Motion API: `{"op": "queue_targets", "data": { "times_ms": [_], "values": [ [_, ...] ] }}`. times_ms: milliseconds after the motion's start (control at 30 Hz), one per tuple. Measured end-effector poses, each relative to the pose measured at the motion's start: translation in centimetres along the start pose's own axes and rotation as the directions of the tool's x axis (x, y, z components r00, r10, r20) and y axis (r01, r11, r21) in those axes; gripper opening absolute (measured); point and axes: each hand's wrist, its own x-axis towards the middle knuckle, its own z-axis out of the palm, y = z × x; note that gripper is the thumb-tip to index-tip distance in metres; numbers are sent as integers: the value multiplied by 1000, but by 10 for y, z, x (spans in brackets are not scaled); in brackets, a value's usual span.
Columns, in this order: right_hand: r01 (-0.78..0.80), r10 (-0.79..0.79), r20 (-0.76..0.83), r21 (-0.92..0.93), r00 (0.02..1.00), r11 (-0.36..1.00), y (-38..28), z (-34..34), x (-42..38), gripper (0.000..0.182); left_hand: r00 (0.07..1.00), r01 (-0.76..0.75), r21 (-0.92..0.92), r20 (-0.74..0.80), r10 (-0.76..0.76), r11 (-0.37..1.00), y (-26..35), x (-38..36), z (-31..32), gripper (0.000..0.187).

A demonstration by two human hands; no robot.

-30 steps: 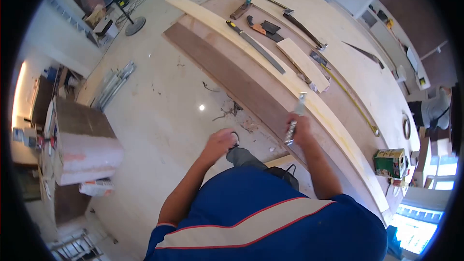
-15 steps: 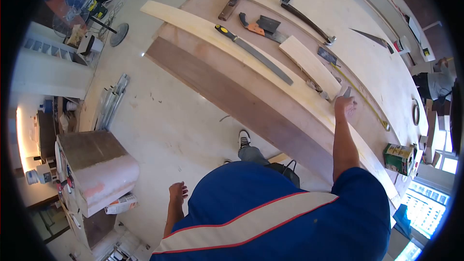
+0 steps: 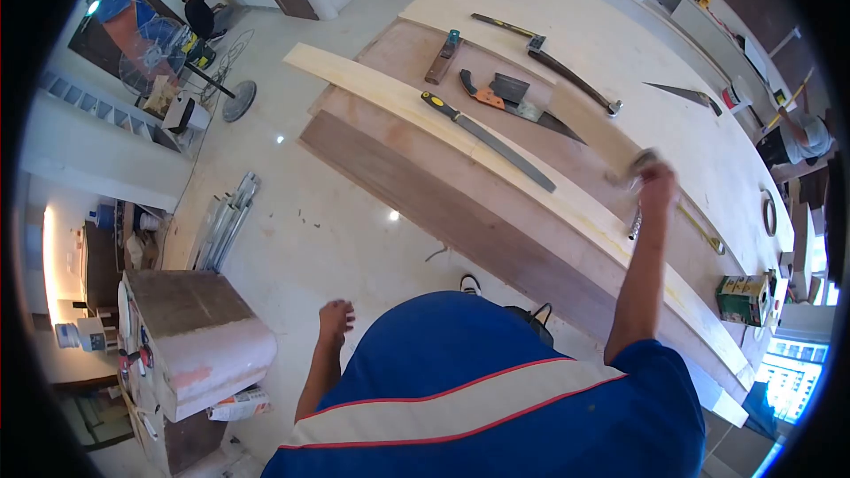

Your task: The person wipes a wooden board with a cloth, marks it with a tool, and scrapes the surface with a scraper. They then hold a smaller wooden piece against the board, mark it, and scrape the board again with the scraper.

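My right hand [image 3: 658,186], blurred by motion, is closed at the near end of a short pale wooden board [image 3: 589,119] over the workbench. The board is smeared too; a greyish thing by my fingertips cannot be made out. Beside it lie an orange-handled saw [image 3: 487,96] and, nearer me, a file with a yellow and black handle [image 3: 496,149], resting on a long pale wood strip [image 3: 381,84]. A yellow tape measure [image 3: 714,243] lies right of my hand. My left hand [image 3: 336,319] hangs by my side above the floor, fingers loosely apart, holding nothing.
A wooden plane [image 3: 443,57], a hammer-like tool with a dark handle [image 3: 575,75] and a pointed saw blade [image 3: 682,96] lie farther back. A green box [image 3: 742,299] stands at right. One person [image 3: 202,13] crouches far left; another [image 3: 801,134] is at right.
My right hand and the short board have shifted, uncovering more of the saw blade and a twisted metal rod. The view has shifted, with the bench now lower and farther right. My left hand still hangs.
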Motion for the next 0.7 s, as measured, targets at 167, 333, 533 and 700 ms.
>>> {"op": "queue_targets", "data": {
  "times_ms": [167,333,533,700],
  "values": [
    [-80,-25,207,483,978,872,-188,138,-101,10,952,-229,-103,182,244,968,119,-42,48,45],
    [-526,92,760,352,643,775,-160,254,-215,29,595,-66,-551,648,476,832,222,-88,117,61],
    [-347,273,879,-134,391,928,-80,344,-284,36,204,580,-535,826,526,614,257,-93,156,46],
    [250,16,863,-164,506,954,-32,364,-283,32,479,364,-642,750,456,674,266,-78,135,36]
  ]
}}
